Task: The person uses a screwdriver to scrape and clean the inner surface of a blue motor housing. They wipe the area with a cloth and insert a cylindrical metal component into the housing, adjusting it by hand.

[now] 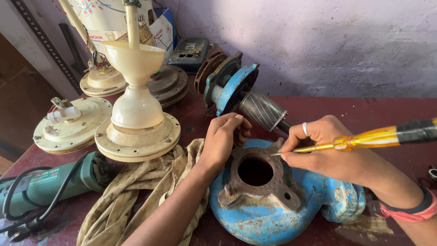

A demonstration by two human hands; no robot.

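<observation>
A big, round, blue metal pump case (273, 214) with rusty spots lies on the dark red table (355, 109). It sits at about 6 o'clock in the view. On top of it is a rusty brown metal plate (268, 191) with a round hole in the middle.

The left hand (223, 139) comes in from 7 o'clock. Its fingers are curled over the far left edge of the pump case and grip it.

The right hand (321, 148) comes in from 4 o'clock. It has a silver ring (305, 129) on one finger and a pink and black band (416, 209) on the wrist. It is closed around a long screwdriver with a clear yellow plastic handle (364, 139). The handle points out to 3 o'clock. The thin metal tip is right at the edge of the rusty plate, at 2 o'clock from the hole.

Just behind the case, at 12 o'clock, lies a blue metal cover with a grey ribbed motor core (248, 93) sticking out of it.

At 9 o'clock from the case is a crumpled, dirty tan cloth (136, 191), touching the case. Past it, at the left edge, lies a green power grinder with a black cord (50, 182).

At 10 o'clock stand three cream-coloured round fan motors (136, 127), close together, with more fan parts behind them.
</observation>
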